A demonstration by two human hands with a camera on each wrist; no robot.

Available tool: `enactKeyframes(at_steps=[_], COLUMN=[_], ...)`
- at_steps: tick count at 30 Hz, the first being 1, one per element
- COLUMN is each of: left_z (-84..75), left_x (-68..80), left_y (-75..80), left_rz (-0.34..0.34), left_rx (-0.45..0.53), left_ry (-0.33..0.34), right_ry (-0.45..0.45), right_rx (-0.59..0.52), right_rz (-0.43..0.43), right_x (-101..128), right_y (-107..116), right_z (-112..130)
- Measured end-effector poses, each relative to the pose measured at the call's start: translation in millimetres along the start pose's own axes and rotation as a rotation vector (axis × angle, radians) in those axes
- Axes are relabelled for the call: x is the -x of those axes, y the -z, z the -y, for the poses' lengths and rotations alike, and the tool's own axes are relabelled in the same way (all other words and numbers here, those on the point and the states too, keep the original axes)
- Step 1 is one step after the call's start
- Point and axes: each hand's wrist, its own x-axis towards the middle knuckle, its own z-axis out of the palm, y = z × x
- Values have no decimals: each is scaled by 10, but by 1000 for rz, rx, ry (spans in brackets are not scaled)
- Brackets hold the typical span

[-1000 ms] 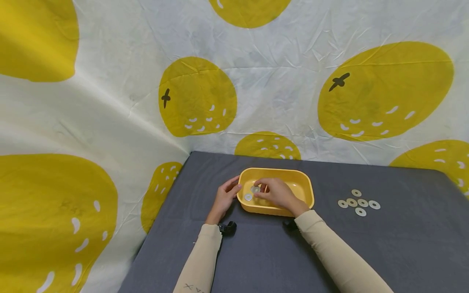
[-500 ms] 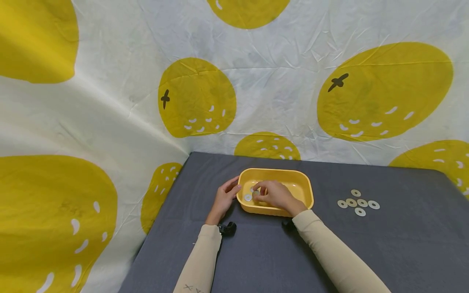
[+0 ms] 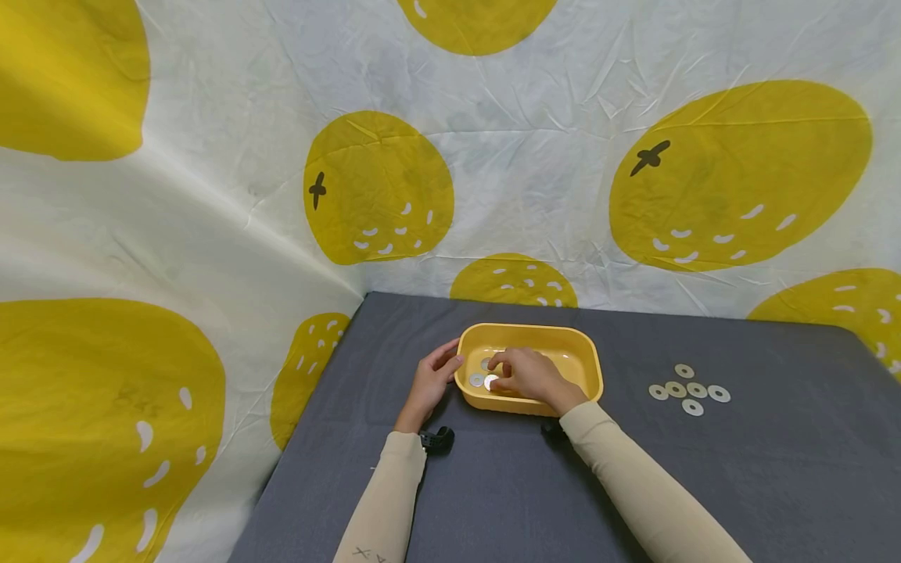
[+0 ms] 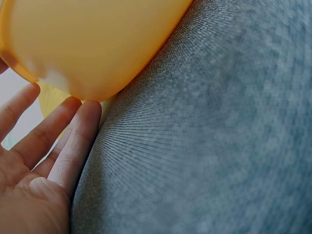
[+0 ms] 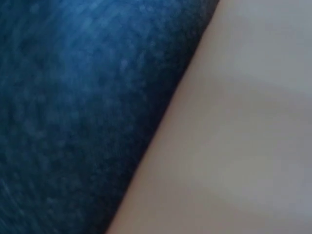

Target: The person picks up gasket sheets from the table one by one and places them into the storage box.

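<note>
A yellow plastic bin (image 3: 563,406) holds three flat metal washers at its left end: a front-left washer (image 3: 477,380), a back washer (image 3: 486,363) and a bright washer (image 3: 490,382). My right hand (image 3: 533,372) reaches into the bin. Its thumb is at the bright washer, while the index finger stands apart from the thumb, near the back washer. At the bin's left end, my left hand (image 3: 430,383) rests its thumb by the rim. The left wrist view shows its fairly straight fingers (image 4: 63,156) touching the bin's outside. Only blurred skin and dark cloth fill the right wrist view.
Several more washers (image 3: 675,390) lie in a loose cross on the dark grey tablecloth (image 3: 795,446), right of the bin. A white curtain (image 3: 535,180) printed with yellow fruit hangs behind and to the left of the table.
The washer pinched between my right thumb and index finger has gone down onto the bin floor, beside the front-left washer. Those fingers have parted. My left hand and the bin stay put.
</note>
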Motion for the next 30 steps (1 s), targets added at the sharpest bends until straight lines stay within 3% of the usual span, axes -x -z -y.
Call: enactKeyframes(at_steps=[15, 25, 30], left_z=[11, 21, 204], left_x=[-12, -20, -109], left_y=[-1, 14, 20], left_rz=[-11, 6, -4], left_rx=[28, 26, 7], left_ry=[16, 9, 16], right_ry=[-14, -27, -8], right_rx=[-20, -42, -75], right_rz=[-54, -131, -221], right_x=[53, 268, 457], right_y=[53, 311, 491], right_z=[28, 4, -118])
